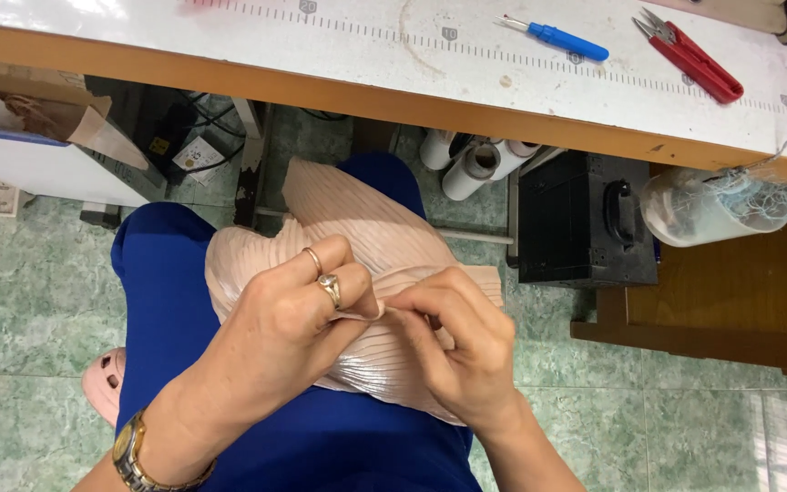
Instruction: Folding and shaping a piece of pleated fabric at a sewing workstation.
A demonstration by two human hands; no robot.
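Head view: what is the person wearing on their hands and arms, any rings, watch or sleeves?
The left hand carries two rings: a thin plain band on one of the fingers and, on the next, a gold-toned ring with a pale stone. A gold-toned wristwatch with a metal link band sits on the left wrist. The right hand shows no ring or watch. Both forearms are bare; no sleeves reach into view.
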